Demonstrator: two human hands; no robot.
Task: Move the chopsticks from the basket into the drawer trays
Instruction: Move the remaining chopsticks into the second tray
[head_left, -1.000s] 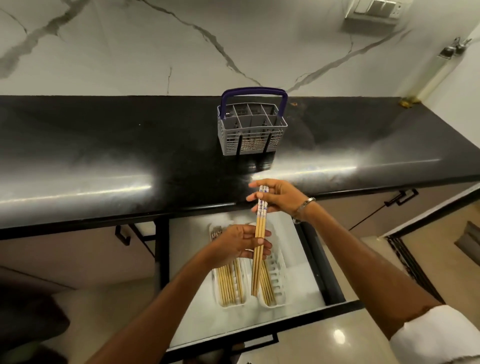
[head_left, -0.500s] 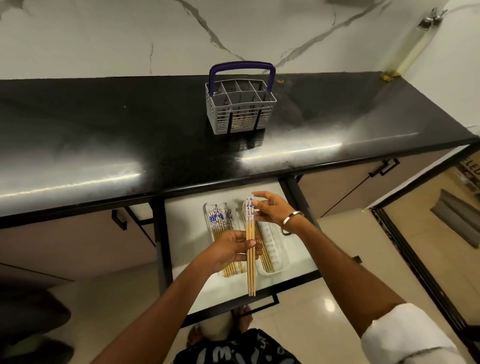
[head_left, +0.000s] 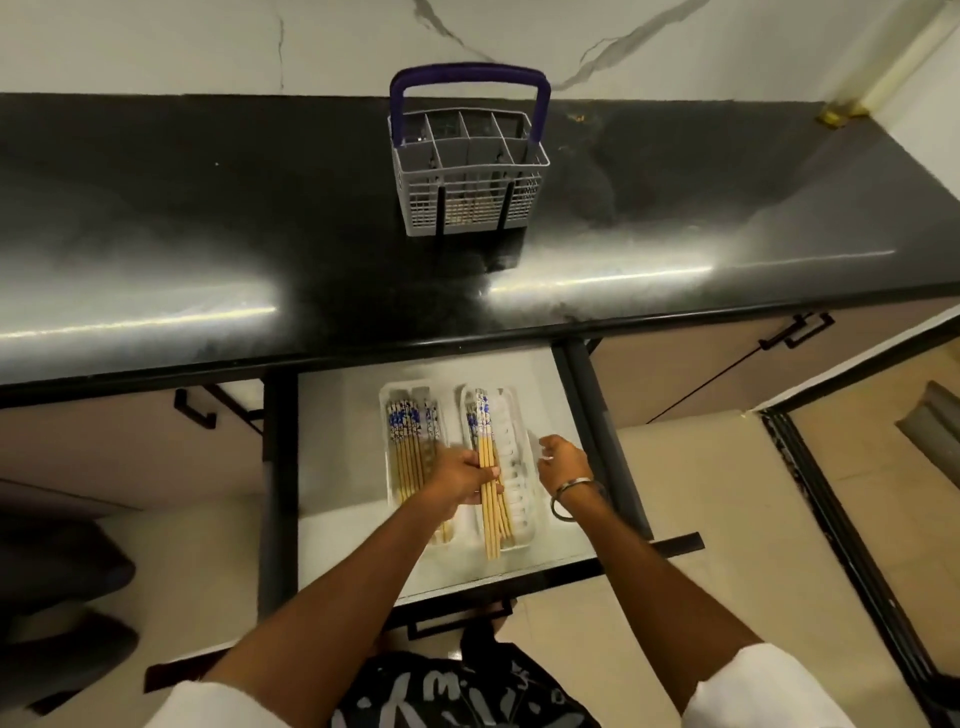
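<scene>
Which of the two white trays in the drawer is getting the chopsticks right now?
The right tray. The left hand grips a bundle of chopsticks directly over it, while the left tray just holds chopsticks lying loose, with no hand gripping them.

A home kitchen: black countertop (head_left: 208, 218), marble backsplash (head_left: 156, 47), cutlery drawer (head_left: 337, 467).

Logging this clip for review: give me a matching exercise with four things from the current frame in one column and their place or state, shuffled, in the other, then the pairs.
Things:
1. basket
2. left hand
3. right hand
4. left tray

Places or states:
A. holds nothing, fingers loosely curled, over the drawer
B. on the black counter
C. grips a bundle of chopsticks over the right tray
D. lies in the drawer, holding blue-patterned chopsticks

Pairs: 1-B, 2-C, 3-A, 4-D
</scene>
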